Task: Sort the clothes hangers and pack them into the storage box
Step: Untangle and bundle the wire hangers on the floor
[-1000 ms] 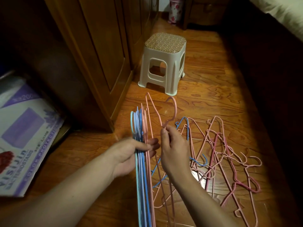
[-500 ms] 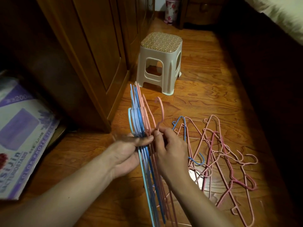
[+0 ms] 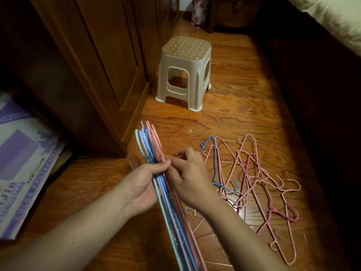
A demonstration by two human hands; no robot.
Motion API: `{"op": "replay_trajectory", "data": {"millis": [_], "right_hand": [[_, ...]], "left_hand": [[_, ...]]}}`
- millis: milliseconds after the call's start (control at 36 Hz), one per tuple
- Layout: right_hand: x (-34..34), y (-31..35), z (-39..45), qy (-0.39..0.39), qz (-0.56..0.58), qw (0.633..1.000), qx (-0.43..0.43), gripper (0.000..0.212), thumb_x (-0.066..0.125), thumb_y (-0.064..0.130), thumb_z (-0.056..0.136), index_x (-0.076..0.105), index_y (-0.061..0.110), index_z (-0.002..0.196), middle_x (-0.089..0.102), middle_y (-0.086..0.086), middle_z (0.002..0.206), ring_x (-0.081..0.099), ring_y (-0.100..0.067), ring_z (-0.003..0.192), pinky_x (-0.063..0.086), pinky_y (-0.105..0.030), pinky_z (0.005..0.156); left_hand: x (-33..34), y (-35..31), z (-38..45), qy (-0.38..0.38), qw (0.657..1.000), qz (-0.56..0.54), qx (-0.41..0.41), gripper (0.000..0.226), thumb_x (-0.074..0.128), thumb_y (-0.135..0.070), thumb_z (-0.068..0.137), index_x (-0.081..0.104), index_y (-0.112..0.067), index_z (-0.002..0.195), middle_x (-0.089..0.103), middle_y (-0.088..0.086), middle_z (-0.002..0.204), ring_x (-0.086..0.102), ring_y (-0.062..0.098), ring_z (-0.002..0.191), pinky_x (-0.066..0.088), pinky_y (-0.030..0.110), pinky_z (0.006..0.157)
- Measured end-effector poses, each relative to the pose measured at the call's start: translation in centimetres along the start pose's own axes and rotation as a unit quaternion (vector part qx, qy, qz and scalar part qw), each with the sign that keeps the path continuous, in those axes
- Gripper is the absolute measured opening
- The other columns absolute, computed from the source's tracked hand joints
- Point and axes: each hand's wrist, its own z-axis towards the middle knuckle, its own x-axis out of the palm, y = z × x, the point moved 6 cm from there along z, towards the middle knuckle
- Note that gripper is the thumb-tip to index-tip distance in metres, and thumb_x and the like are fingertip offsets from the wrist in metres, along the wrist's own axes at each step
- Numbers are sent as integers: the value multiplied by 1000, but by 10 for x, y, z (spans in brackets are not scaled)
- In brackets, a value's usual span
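Head view, sorting in progress. My left hand (image 3: 143, 187) grips the gathered bundle of hangers (image 3: 156, 153) about its middle, thumb across the top and fingers curled beneath; the bundle is stacked flat, pale blue and blue wires on the left, pink on the right, with its long axis running from the hooked ends, which point away toward the plastic stool (image 3: 184, 72), back past my forearm and out of the lower edge of the view. My right hand (image 3: 190, 179) lies against the pink side of the bundle, just beside the left, its fingertips (image 3: 175, 162) bent in at the outermost pink wire; whether they pinch that wire or only press it into line I cannot tell. The unsorted hangers (image 3: 252, 182), mostly pink with one blue hanger (image 3: 215, 166) on their near-left edge, lie tangled on the wooden floor (image 3: 244, 114) to the right of both hands, the nearest wires touching or passing under my right wrist. The relation that governs the next move, as I judge it: the loose pile lies on the right-hand side, so the right hand is the nearer one to fetch, while the left keeps the bundle; each fetched hanger must be turned hook-away to match the bundle's axis. A cardboard box (image 3: 21, 167) with purple print lies at the far left, beyond the left forearm, well apart from the pile; I take it to be the storage box, though its opening is not shown.
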Motion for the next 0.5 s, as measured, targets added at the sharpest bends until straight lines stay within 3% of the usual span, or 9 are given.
{"op": "replay_trajectory", "data": {"millis": [56,111,139,194,222,278,389,500], "right_hand": [[6,-14,1,98,183,977,52,33,58,27,99,65,24,132,63,7,106,58,-6,99,46,-22,89],[12,-36,-1,125,307,934,138,42,69,29,94,62,17,133,70,2,101,65,-6,90,54,-23,82],[16,-49,-4,114,293,936,160,40,71,31,92,64,18,128,70,-1,97,65,-9,86,55,-27,82],[31,-90,-19,85,228,943,226,10,65,34,96,69,25,98,65,2,80,61,-15,79,53,-41,83],[42,-114,-30,71,212,934,280,20,62,36,96,65,24,80,60,4,70,60,-20,74,52,-47,81],[60,-161,-58,53,187,902,384,33,57,41,87,56,17,64,55,0,61,61,-31,69,52,-51,74],[84,-222,-115,120,86,867,476,28,55,16,86,55,13,58,62,1,63,65,-27,73,46,-32,66],[107,-250,-130,115,128,844,507,14,60,19,77,68,12,68,74,-2,74,72,-23,79,57,-35,74]], "left_hand": [[-3,2,2,-14,1000,7,-8,22,59,-12,86,71,-3,101,73,15,88,71,24,78,62,38,74],[-7,4,6,-32,999,25,-9,21,58,-12,92,68,-1,108,73,13,90,73,25,90,62,43,83],[-9,3,7,-40,999,29,-4,20,56,-11,96,66,0,111,73,12,89,72,26,99,59,48,90],[-11,-2,9,-51,998,20,9,18,53,-8,101,65,-1,112,70,10,84,70,29,111,56,54,94],[-10,-4,8,-51,999,12,13,19,51,-8,101,64,-1,113,68,9,84,71,30,111,58,54,90],[-6,-8,5,-46,999,-4,12,21,50,-7,102,64,0,115,66,10,86,74,30,103,61,49,82],[-3,-9,0,-21,1000,-16,0,16,50,-8,101,66,-5,99,73,11,85,77,27,81,62,42,76],[-2,-12,-7,5,1000,-9,-15,15,49,-6,100,62,-7,107,76,17,102,77,24,80,59,40,82]]}}
